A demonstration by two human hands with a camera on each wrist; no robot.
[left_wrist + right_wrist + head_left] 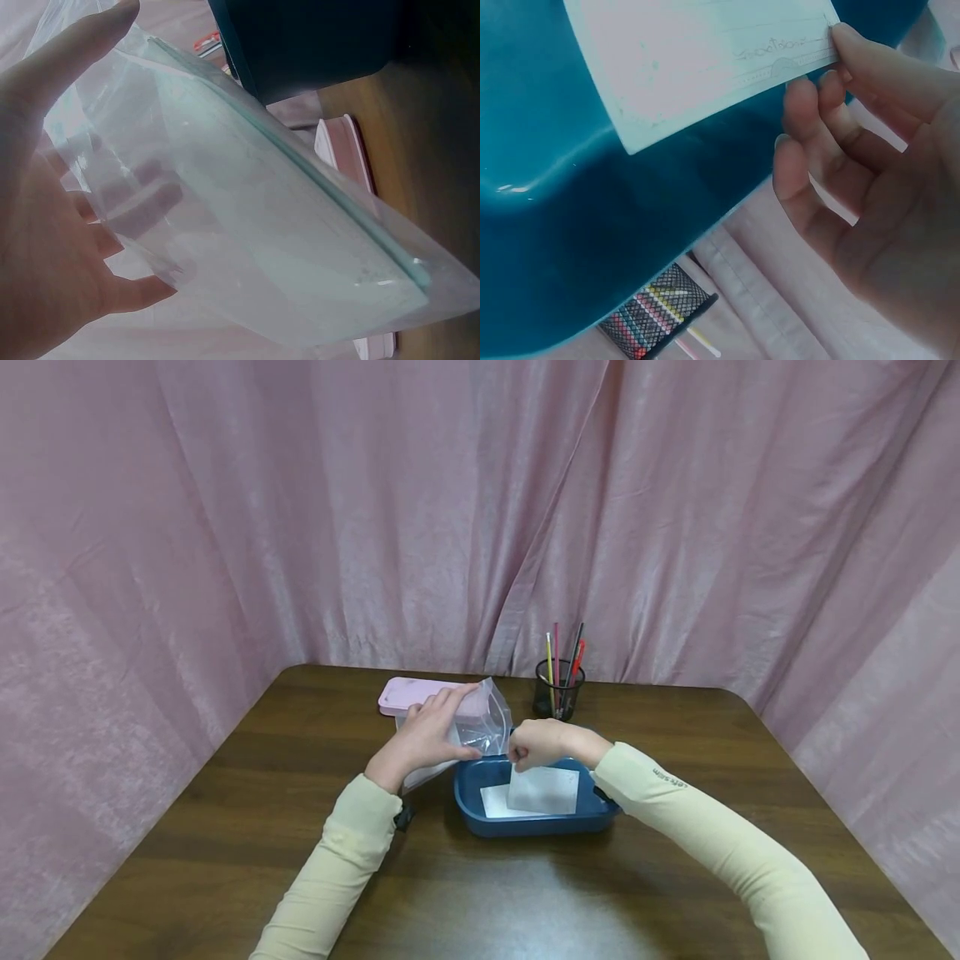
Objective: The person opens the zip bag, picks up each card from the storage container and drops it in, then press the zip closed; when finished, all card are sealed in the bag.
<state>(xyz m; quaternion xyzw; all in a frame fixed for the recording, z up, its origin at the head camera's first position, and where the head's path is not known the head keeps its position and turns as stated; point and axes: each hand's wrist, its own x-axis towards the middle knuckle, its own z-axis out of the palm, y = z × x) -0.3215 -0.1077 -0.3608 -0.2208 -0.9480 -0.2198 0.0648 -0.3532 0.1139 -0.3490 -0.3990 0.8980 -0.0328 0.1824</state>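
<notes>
My left hand [429,733] holds a clear plastic bag [492,720] at the tray's left end, thumb on one side and fingers on the other. Inside the bag [225,165], the left wrist view shows pale, flat sheets or cards. Over the blue tray [525,827], my right hand [546,743] pinches a white card [543,791] by its edge between thumb and fingertips. Faint lines and small print mark this card [705,67] in the right wrist view. Another white piece [495,802] lies on the tray floor, partly hidden behind the held card.
Behind the left hand lies a pink lidded case [412,695], partly covered by the bag. A black mesh cup [558,699] with several pencils and pens stands behind the tray. The brown wooden table [480,893] ends at a pink curtain [405,527].
</notes>
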